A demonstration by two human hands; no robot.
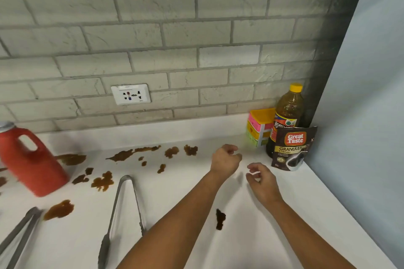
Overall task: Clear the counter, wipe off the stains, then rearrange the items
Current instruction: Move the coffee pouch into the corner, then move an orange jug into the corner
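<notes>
**Inspector:** Starting at the left of the white worktop [284, 214], what stood there?

**Assistant:** A red plastic jug [32, 159] with a moulded handle and a grey cap. It appeared blurred and tilted; no label could be read. At the lower left edge lay one pair of metal tongs [19, 236], partly cut off by the frame.

**Inspector:** And the stains?

**Assistant:** Brown stains [122, 155] were scattered from beside the jug across the middle of the worktop, with one separate dark blot [220, 218] nearer the front, between the two forearms. A second pair of tongs [122, 209] lay near the middle, hinge end pointing to the wall, just beside a stain.

**Inspector:** The wall?

**Assistant:** Grey brick-pattern tiles with a white socket plate [130, 94]; its small markings were illegible.

**Inspector:** State of the hands?

**Assistant:** The left hand [226, 159] and right hand [261, 179] hovered near each other above the worktop, fingers loosely curled, gripping nothing.

**Inspector:** The right corner?

**Assistant:** A stack of small coloured drawers [259, 129], pink, yellow and green, stood against the wall. Beside it stood a brown bottle [287, 111] with a yellow cap, its label only partly legible. In front of it stood a dark pouch [291, 148] reading "Great Taste", "GRANULES", "STRONG".
</notes>
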